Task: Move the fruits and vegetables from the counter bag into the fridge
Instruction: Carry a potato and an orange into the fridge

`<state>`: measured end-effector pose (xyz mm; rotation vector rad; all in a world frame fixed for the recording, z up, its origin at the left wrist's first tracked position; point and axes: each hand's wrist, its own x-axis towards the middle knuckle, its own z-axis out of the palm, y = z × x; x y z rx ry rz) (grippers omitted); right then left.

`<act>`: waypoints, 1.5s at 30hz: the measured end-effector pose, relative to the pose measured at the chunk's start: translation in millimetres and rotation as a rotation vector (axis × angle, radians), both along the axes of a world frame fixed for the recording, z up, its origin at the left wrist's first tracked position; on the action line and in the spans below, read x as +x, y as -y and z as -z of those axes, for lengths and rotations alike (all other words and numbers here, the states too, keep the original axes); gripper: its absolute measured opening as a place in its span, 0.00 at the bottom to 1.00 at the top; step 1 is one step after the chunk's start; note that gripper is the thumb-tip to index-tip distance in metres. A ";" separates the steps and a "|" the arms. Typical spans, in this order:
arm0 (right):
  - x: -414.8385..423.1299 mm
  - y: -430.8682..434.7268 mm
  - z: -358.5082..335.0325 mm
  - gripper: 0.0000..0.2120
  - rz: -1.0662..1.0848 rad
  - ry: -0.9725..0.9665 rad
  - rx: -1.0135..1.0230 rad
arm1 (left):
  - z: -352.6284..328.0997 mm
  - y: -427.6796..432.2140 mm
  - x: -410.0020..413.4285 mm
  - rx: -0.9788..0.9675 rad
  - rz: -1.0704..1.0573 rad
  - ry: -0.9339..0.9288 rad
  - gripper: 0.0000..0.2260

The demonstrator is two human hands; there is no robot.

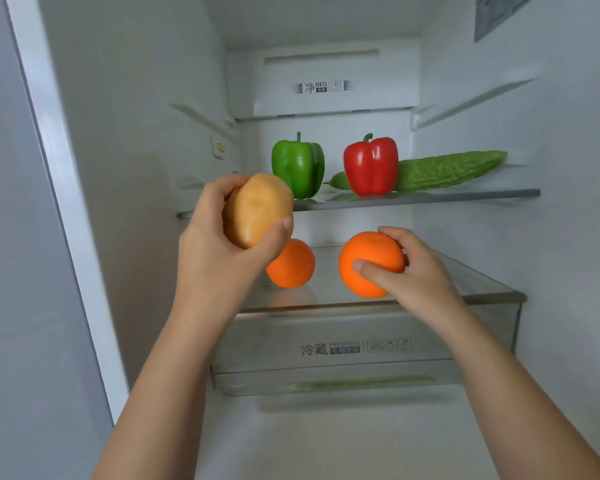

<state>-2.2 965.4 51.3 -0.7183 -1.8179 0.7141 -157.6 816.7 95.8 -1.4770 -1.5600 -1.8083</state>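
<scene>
Head view: we face the white fridge [125,98], glass shelves | our left hand [219,244] grips a tan potato [257,209], long axis tilted up-left, before the upper shelf [430,197] | our right hand [416,271] clasps an orange [368,258] above the lower shelf [482,292] | second orange [293,265], green pepper [298,164], red pepper [369,166], bitter gourd [451,169] shelved.

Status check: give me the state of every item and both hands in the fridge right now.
potato: held by left hand, in the air
right orange: gripped by right hand
left orange: resting on lower shelf
green pepper: upright, upper shelf
red pepper: upright, upper shelf
bitter gourd: lying behind red pepper
</scene>
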 end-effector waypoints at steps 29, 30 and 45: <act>-54.4 -81.6 -11.5 0.27 -0.243 0.155 -0.145 | -78.0 -69.7 -75.1 -0.403 -0.078 -0.065 0.25; -53.8 -82.2 -11.0 0.26 -0.241 0.147 -0.152 | -78.1 -70.7 -75.8 -0.406 -0.067 -0.057 0.25; -54.4 -77.2 -8.7 0.31 -0.238 0.167 -0.107 | -74.9 -77.1 -76.5 -0.368 -0.079 -0.068 0.22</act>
